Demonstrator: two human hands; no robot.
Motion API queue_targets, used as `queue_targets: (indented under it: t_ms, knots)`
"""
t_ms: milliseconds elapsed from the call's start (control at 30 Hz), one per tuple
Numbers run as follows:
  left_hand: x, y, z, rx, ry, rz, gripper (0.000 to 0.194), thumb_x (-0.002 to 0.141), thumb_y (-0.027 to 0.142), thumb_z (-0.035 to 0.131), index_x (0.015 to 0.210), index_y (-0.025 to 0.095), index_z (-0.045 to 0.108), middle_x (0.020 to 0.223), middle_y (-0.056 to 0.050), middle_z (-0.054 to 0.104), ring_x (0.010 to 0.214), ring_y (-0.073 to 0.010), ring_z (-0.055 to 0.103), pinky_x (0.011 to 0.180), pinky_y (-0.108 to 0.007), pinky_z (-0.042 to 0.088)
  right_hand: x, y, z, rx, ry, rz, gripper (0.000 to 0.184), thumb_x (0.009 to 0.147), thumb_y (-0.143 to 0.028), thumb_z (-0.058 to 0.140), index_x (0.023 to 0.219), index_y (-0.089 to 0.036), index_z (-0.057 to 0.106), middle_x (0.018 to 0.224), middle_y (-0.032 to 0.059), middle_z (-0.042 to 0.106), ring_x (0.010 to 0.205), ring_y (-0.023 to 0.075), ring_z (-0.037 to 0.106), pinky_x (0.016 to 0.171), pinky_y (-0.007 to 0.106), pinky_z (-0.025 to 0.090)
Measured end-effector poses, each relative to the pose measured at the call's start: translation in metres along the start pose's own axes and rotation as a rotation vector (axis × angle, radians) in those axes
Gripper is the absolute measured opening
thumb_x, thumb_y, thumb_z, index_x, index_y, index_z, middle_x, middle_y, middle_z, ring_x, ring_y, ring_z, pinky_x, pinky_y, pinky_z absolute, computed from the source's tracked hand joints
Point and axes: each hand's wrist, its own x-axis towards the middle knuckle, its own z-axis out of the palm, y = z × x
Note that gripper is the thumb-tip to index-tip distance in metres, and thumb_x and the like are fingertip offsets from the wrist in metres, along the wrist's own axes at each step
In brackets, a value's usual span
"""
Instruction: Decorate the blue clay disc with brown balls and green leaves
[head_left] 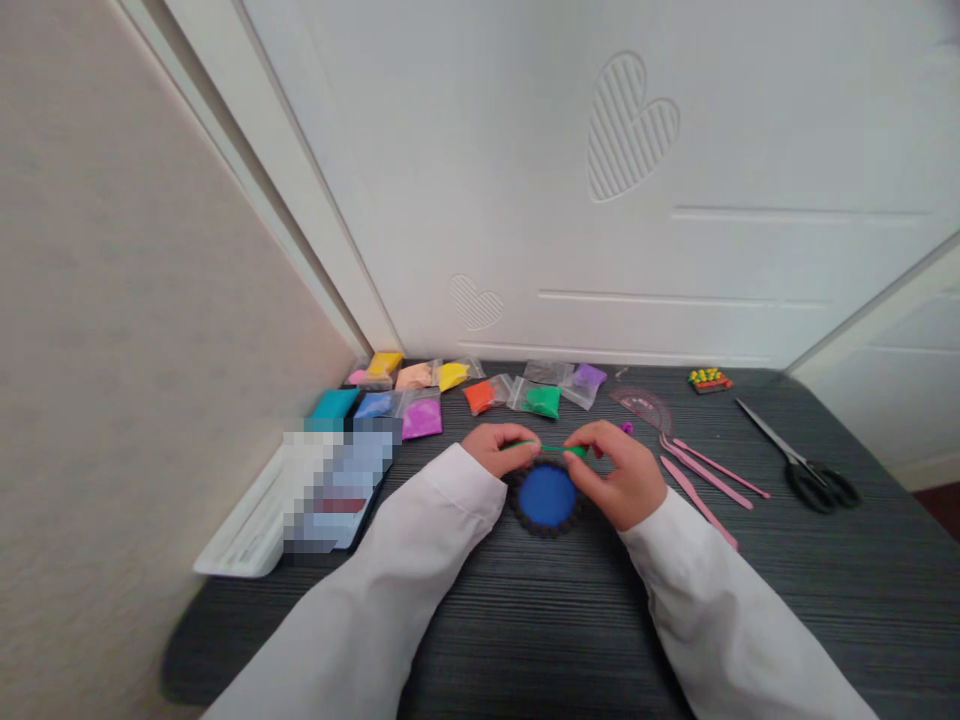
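Note:
Between my two hands stretches a thin strand of green modelling clay point(553, 449). My left hand point(498, 448) pinches its left end between thumb and fingers. At the right end, my right hand point(616, 474) pinches a thicker lump of the same green clay. Just below the strand lies a round blue disc point(548, 496) with a dark, bumpy rim; the hands are over its far edge. Beyond the hands is a bag of green clay point(542, 400). A small purple piece point(626, 428) rests near my right hand's fingers.
Several clay bags, including an orange one point(480, 396) and a magenta one point(422, 417), line the back. Pink tools point(700, 502), a protractor point(643, 407) and scissors point(806, 468) lie right. A phone-like device point(352, 485) is left. A white door point(525, 150) rises behind the table.

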Motion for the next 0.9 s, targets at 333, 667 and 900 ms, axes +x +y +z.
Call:
queue_targets:
  t_ms: [333, 667, 900]
  knots:
    - [0.001, 0.000, 0.000, -0.192, 0.174, 0.062, 0.029, 0.057, 0.034, 0.065, 0.076, 0.014, 0.056, 0.057, 0.001, 0.059, 0.052, -0.0077, 0.052, 0.052, -0.020, 0.038, 0.002, 0.009, 0.003, 0.191, 0.074, 0.147, 0.022, 0.076, -0.018, 0.046, 0.095, -0.022, 0.056, 0.090, 0.0031, 0.056, 0.076, 0.0131, 0.052, 0.069, 0.029, 0.043]
    - [-0.009, 0.012, 0.014, -0.174, 0.043, 0.144, 0.028, 0.060, 0.033, 0.065, 0.073, 0.012, 0.052, 0.061, 0.000, 0.060, 0.057, -0.0096, 0.055, 0.058, -0.023, 0.042, 0.002, -0.005, 0.007, 0.188, -0.001, 0.116, 0.012, 0.072, -0.026, 0.055, 0.079, -0.020, 0.064, 0.081, 0.0029, 0.058, 0.073, 0.0125, 0.053, 0.067, 0.028, 0.044]
    - [0.013, -0.020, -0.013, -0.035, 0.321, 0.078, 0.036, 0.061, 0.042, 0.061, 0.078, 0.012, 0.053, 0.069, -0.004, 0.063, 0.052, -0.0073, 0.052, 0.052, -0.020, 0.041, 0.011, 0.009, -0.014, 0.858, 0.377, 0.540, 0.015, 0.069, -0.025, 0.060, 0.083, -0.021, 0.064, 0.083, 0.0009, 0.062, 0.064, 0.0076, 0.054, 0.057, 0.022, 0.044]
